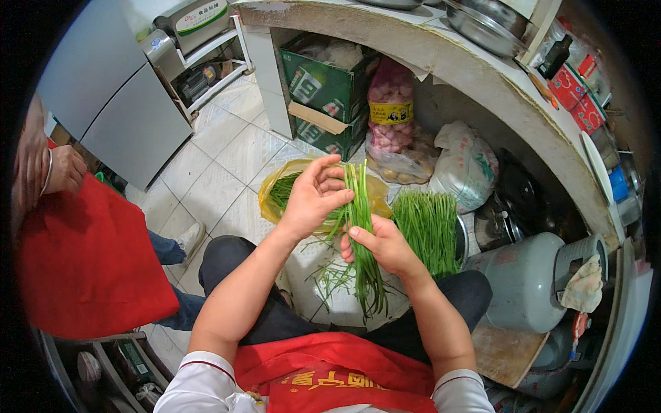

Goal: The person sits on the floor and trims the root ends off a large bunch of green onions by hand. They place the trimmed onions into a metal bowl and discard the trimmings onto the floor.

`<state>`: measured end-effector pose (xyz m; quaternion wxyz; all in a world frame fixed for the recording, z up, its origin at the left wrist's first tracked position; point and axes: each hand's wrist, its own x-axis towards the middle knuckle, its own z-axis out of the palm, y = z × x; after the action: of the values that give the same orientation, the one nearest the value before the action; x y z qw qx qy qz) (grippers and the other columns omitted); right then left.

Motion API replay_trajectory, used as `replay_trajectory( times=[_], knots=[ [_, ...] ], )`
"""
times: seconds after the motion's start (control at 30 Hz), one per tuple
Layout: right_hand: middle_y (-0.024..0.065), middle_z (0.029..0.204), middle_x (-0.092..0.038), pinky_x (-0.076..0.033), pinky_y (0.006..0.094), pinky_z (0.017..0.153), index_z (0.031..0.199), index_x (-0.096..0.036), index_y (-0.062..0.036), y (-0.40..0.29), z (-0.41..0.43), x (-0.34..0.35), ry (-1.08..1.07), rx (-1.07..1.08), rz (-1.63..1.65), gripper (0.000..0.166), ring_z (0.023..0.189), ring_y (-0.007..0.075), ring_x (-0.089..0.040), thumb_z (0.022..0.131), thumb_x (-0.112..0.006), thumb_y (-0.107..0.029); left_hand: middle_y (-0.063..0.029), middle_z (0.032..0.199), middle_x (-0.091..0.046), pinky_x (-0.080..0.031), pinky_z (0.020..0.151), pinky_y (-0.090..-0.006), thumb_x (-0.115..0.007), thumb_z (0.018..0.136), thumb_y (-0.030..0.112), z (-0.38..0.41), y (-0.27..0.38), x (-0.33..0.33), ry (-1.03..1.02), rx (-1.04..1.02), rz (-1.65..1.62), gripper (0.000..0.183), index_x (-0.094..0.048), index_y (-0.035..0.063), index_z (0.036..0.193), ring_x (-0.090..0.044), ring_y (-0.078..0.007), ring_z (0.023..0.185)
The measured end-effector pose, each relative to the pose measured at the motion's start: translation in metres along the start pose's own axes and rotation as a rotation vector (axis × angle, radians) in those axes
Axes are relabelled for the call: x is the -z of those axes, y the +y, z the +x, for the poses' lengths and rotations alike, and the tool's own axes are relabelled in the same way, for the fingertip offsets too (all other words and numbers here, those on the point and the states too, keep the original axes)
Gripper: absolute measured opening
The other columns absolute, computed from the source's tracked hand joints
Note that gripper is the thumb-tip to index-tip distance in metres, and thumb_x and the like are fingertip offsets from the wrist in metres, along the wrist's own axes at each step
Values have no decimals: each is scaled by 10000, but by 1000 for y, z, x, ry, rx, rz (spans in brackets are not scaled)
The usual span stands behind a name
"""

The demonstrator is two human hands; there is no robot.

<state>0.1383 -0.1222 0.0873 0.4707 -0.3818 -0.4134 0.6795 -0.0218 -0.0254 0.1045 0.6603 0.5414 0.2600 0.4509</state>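
Observation:
My right hand (382, 240) grips a bunch of green garlic chives (365, 258) around its middle, the pale cut ends pointing up and the leaf tips hanging down. At the upper stalks is my left hand (316, 199), fingers apart, its thumb close to or touching them; contact is hard to tell. More chives (286, 190) lie in a yellow plastic bag (266, 199) behind my left hand. A thick stack of chives (426, 227) stands in a metal basin (463, 237) at the right. Loose leaves (335, 281) are scattered on the floor between my legs.
A person in a red apron (98, 258) stands at the left. Under the counter (439, 46) are green cardboard boxes (325, 82), a net sack of garlic (391, 93), a bag of potatoes (408, 168) and a white sack (465, 160). A gas cylinder (521, 281) lies at the right.

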Motion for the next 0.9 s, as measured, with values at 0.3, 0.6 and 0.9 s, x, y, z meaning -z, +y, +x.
replay_trajectory(
  times=[0.3,0.6,0.9],
  knots=[
    [153,773,-650,-539,336,607,963,-470,39,11,4,3,272,197,-680,133,678,233,-675,942,-519,-83,-4,823,-590,-479,656,-225,-750,755,37,-3,12,-14,171,-301,644,279,-640,4,1010,-557,-80,745],
    [139,729,-625,-499,362,551,965,-471,11,16,5,2,285,238,-773,117,592,249,-624,938,-517,-93,-20,813,-639,-491,637,-203,-649,865,13,-5,-3,-9,133,-43,231,171,-606,-15,1028,-576,-60,704],
    [61,713,-591,-464,291,521,973,-500,-7,1,0,-10,190,97,-593,140,564,136,-562,950,-510,-145,-78,719,-576,-458,585,-312,-548,936,82,-4,-5,-11,206,-512,815,92,-568,-5,956,-568,-152,636]
  ],
)
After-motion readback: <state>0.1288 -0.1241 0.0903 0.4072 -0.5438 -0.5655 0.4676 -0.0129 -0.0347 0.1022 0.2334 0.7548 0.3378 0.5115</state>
